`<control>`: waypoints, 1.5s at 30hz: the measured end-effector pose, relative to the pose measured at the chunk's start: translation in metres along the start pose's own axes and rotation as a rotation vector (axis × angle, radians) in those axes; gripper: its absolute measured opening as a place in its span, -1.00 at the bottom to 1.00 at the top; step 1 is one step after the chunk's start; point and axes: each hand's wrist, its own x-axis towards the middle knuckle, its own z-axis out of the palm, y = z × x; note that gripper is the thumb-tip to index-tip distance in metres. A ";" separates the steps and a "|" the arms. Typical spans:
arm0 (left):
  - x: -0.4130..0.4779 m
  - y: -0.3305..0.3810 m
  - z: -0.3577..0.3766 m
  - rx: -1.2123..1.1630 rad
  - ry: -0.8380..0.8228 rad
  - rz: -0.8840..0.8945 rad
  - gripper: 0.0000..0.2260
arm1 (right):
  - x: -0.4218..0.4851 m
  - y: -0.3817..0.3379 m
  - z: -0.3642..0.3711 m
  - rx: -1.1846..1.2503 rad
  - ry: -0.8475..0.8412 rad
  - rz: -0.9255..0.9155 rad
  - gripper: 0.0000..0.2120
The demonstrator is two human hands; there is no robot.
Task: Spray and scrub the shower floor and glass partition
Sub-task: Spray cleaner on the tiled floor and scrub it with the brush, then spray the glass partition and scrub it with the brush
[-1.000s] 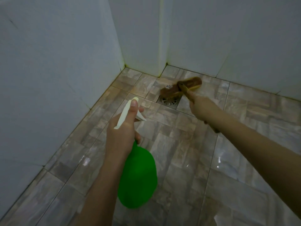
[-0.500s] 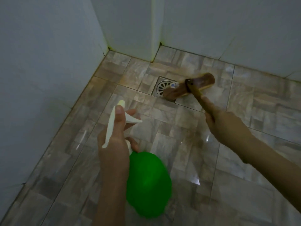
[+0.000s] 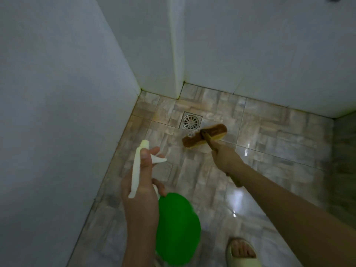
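Right grip (image 3: 225,158) clasps the brush (image 3: 205,137), head lying left-right (beside the drain (image 3: 190,121)); left grip (image 3: 141,191) clutches spray bottle (image 3: 176,228).

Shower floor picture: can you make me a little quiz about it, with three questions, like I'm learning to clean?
1. True or false: the scrub brush hides the floor drain.
2. Pick one: what does the left hand hold? A) a green spray bottle B) a sponge C) a bucket
3. Fill the gap: the right hand grips the brush by its ____.

Key: 1 false, the whole grate shows next to the brush. 2 A. 3 handle.
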 end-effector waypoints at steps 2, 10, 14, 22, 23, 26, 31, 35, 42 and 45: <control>-0.019 0.032 -0.006 0.003 -0.022 0.038 -0.76 | -0.035 -0.011 -0.022 0.113 0.064 -0.018 -0.49; -0.109 0.184 -0.041 0.026 -0.097 0.083 -0.74 | -0.227 -0.054 -0.138 0.322 0.263 0.006 -0.50; -0.165 0.270 -0.068 0.073 -0.215 0.103 -0.74 | -0.336 -0.076 -0.198 0.358 0.358 0.026 -0.48; -0.250 0.424 -0.114 0.068 -0.488 0.303 -0.80 | -0.518 -0.133 -0.318 0.399 0.674 0.025 -0.48; -0.260 0.444 -0.117 0.039 -0.518 0.320 -0.80 | -0.537 -0.139 -0.332 0.399 0.715 0.022 -0.48; -0.283 0.503 -0.119 -0.023 -0.626 0.404 -0.60 | -0.590 -0.158 -0.374 0.407 0.850 0.004 -0.50; -0.312 0.591 -0.104 -0.113 -0.791 0.590 -0.70 | -0.666 -0.183 -0.435 0.435 1.037 -0.092 -0.53; -0.339 0.658 -0.077 -0.225 -0.902 0.684 -0.78 | -0.709 -0.190 -0.483 0.394 1.174 -0.105 -0.53; -0.384 0.764 -0.013 -0.344 -1.115 0.793 -0.74 | -0.770 -0.191 -0.581 0.237 1.454 -0.102 -0.54; -0.397 0.797 0.019 -0.376 -1.156 0.865 -0.70 | -0.787 -0.188 -0.628 0.199 1.587 -0.157 -0.54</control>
